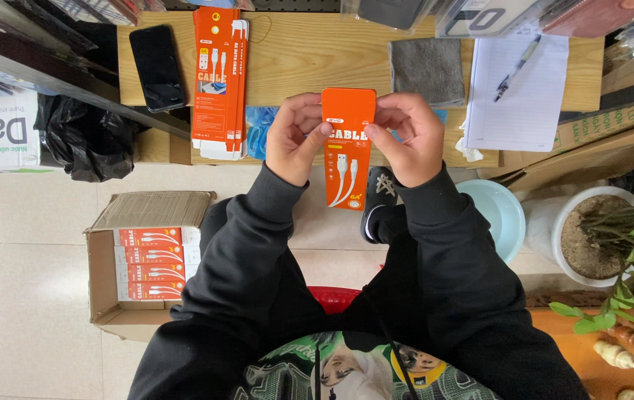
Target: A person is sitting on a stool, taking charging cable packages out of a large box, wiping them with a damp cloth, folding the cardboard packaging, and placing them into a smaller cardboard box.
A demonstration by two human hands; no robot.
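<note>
Black sleeves, left hand [298, 137], right hand [406, 137] half-covering orange cable box [348, 159]

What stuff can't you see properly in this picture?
- Head view: the upper sides of the orange cable box are covered by the left hand and right hand.
- The blue packet on the wooden table is partly hidden behind the left hand.
- The cardboard carton is partly covered by the left sleeve.
- The potted plant is cut off by the right edge.
</note>
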